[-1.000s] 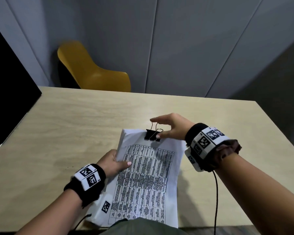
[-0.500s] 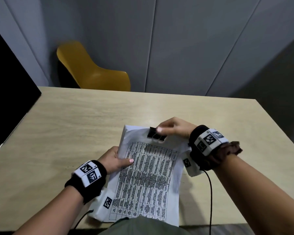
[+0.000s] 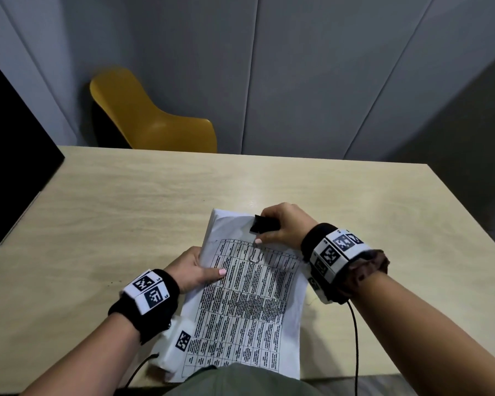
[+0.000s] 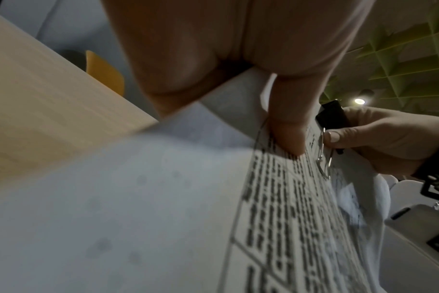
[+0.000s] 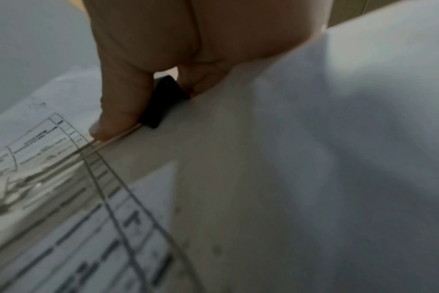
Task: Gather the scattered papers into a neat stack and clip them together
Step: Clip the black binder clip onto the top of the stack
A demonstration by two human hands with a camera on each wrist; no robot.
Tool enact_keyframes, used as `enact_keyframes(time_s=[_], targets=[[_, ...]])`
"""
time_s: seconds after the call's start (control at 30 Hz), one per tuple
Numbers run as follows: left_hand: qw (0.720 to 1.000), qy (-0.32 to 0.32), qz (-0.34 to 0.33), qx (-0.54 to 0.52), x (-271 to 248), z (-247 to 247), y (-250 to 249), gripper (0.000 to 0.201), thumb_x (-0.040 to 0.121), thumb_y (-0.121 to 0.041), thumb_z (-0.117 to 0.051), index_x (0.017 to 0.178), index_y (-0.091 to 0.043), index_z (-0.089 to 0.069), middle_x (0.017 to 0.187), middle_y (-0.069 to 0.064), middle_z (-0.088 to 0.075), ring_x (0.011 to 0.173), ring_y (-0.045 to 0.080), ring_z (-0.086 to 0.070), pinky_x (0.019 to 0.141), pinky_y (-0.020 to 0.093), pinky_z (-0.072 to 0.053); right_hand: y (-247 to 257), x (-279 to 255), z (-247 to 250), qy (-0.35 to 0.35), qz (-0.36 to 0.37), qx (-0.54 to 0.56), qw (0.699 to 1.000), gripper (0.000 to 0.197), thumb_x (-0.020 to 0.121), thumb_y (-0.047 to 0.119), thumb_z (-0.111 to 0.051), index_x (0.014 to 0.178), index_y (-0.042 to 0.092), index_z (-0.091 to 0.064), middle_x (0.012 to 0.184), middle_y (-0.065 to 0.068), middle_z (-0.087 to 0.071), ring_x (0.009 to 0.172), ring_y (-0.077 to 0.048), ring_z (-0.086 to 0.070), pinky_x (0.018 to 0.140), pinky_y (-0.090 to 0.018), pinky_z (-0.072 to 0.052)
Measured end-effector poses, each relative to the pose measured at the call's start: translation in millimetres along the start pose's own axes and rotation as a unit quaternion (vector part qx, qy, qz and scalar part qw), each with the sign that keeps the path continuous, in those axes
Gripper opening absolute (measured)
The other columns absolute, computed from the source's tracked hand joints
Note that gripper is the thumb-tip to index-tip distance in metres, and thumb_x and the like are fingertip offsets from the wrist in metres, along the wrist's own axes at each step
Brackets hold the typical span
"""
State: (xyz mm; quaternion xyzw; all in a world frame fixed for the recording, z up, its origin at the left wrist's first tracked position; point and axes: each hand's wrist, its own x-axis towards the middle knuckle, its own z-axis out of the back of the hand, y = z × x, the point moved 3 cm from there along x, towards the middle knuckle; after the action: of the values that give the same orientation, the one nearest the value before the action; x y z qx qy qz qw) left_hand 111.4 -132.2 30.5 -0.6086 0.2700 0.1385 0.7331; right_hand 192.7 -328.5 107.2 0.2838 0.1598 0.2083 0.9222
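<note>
A stack of white papers [image 3: 249,304] printed with a table lies tilted near the table's front edge, its top raised. My left hand [image 3: 196,271] grips its left edge, thumb on top [image 4: 286,136]. A black binder clip [image 3: 262,224] sits on the stack's top edge [image 4: 332,117] [image 5: 163,103]. My right hand [image 3: 280,224] pinches the clip, its thumb pressing one silver wire handle [image 3: 255,254] flat onto the top sheet. In the right wrist view the papers [image 5: 288,178] fill most of the picture.
The light wooden table [image 3: 126,210] stretches to the left, right and back of the stack. A yellow chair [image 3: 152,118] stands behind the far edge. A black screen [image 3: 9,155] rises at the left. Cables hang from both wristbands over the front edge.
The clip's wire handle, upright a second ago, is now folded down flat on the top sheet under my right thumb. My right hand moved nearer over the clip. The left hand kept its grip.
</note>
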Motion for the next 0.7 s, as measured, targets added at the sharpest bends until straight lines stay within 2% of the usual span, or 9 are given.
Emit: enact_keyframes(time_s=[0.07, 0.2, 0.3, 0.33, 0.43, 0.53, 0.6, 0.67, 0.7], targets=[[1.000, -0.003, 0.001, 0.001, 1.0, 0.4, 0.8, 0.062, 0.067, -0.020, -0.077, 0.120, -0.003, -0.049, 0.104, 0.015, -0.061, 0.095, 0.027, -0.061, 0.082, 0.034, -0.049, -2.2, -2.2, -1.6, -0.023, 0.005, 0.021, 0.999, 0.032, 0.068, 0.028, -0.080, 0.093, 0.014, -0.065, 0.091, -0.005, -0.071, 0.086, -0.020, -0.066, 0.082, -0.040, -0.055], [1.000, 0.002, -0.020, 0.002, -0.9, 2.3, -1.9, 0.073, 0.058, -0.031, -0.081, 0.118, -0.003, -0.051, 0.098, 0.012, -0.063, 0.091, 0.024, -0.062, 0.082, 0.032, -0.049, -4.9, -4.0, 5.4, -0.107, 0.036, 0.086, 0.990, 0.024, 0.070, 0.026, -0.079, 0.089, 0.016, -0.069, 0.086, -0.001, -0.072, 0.080, -0.015, -0.066, 0.079, -0.036, -0.055], [0.999, 0.004, -0.039, 0.014, 0.1, 4.2, -2.1, 0.104, 0.030, -0.057, -0.085, 0.115, -0.006, -0.055, 0.103, 0.012, -0.067, 0.094, 0.024, -0.066, 0.089, 0.038, -0.051, -7.5, -1.4, 4.6, -0.114, 0.037, 0.055, 0.991, 0.021, 0.075, 0.030, -0.074, 0.092, 0.017, -0.072, 0.088, -0.002, -0.074, 0.083, -0.015, -0.066, 0.080, -0.036, -0.054], [0.999, 0.006, -0.042, 0.020, 1.4, 4.6, -0.1, 0.108, 0.027, -0.060, -0.085, 0.116, -0.007, -0.055, 0.104, 0.012, -0.068, 0.095, 0.025, -0.066, 0.092, 0.042, -0.051, -9.3, -0.3, 3.1, -0.111, 0.033, 0.044, 0.992, 0.021, 0.077, 0.031, -0.072, 0.093, 0.017, -0.073, 0.088, -0.002, -0.074, 0.084, -0.016, -0.066, 0.081, -0.038, -0.054], [0.999, 0.015, -0.033, 0.038, 0.2, 3.4, 0.7, 0.090, 0.044, -0.050, -0.085, 0.116, -0.007, -0.055, 0.104, 0.012, -0.068, 0.096, 0.025, -0.066, 0.094, 0.048, -0.050, -14.4, 2.0, -2.9, -0.086, 0.017, 0.035, 0.995, 0.023, 0.080, 0.033, -0.068, 0.098, 0.018, -0.071, 0.093, -0.002, -0.074, 0.090, -0.019, -0.066, 0.084, -0.042, -0.052], [0.999, 0.004, -0.031, 0.042, 0.0, 4.1, -1.2, 0.048, 0.070, -0.024, -0.076, 0.112, -0.009, -0.057, 0.101, 0.010, -0.069, 0.094, 0.023, -0.065, 0.089, 0.040, -0.051, -22.8, 1.4, -11.8, -0.122, -0.008, -0.032, 0.992, 0.042, 0.083, 0.044, -0.060, 0.121, 0.027, -0.057, 0.118, 0.001, -0.065, 0.112, -0.019, -0.057, 0.105, -0.049, -0.035], [0.999, 0.007, -0.041, 0.026, -0.6, 8.1, -3.9, 0.051, 0.066, -0.026, -0.078, 0.111, -0.009, -0.059, 0.100, 0.009, -0.069, 0.093, 0.020, -0.065, 0.081, 0.029, -0.051, -36.1, -7.3, -19.4, -0.241, -0.062, -0.058, 0.967, 0.057, 0.081, 0.051, -0.058, 0.132, 0.029, -0.044, 0.132, -0.002, -0.052, 0.122, -0.020, -0.045, 0.109, -0.049, -0.028], [0.999, 0.002, -0.046, 0.006, 2.1, 14.8, -2.5, 0.074, 0.046, -0.044, -0.084, 0.108, -0.012, -0.060, 0.101, 0.009, -0.070, 0.096, 0.021, -0.065, 0.083, 0.031, -0.051, -50.8, -23.0, -33.5, -0.328, -0.140, 0.073, 0.931, 0.063, 0.082, 0.043, -0.061, 0.137, 0.023, -0.037, 0.137, -0.008, -0.043, 0.125, -0.023, -0.040, 0.108, -0.043, -0.032], [0.999, -0.007, -0.043, 0.001, 5.1, 19.6, 0.0, 0.079, 0.042, -0.047, -0.084, 0.109, -0.012, -0.060, 0.104, 0.009, -0.070, 0.099, 0.023, -0.065, 0.089, 0.036, -0.050, -58.5, -29.1, -45.0, -0.323, -0.183, 0.183, 0.910, 0.064, 0.083, 0.037, -0.062, 0.138, 0.019, -0.034, 0.137, -0.011, -0.041, 0.123, -0.024, -0.042, 0.105, -0.041, -0.036]])
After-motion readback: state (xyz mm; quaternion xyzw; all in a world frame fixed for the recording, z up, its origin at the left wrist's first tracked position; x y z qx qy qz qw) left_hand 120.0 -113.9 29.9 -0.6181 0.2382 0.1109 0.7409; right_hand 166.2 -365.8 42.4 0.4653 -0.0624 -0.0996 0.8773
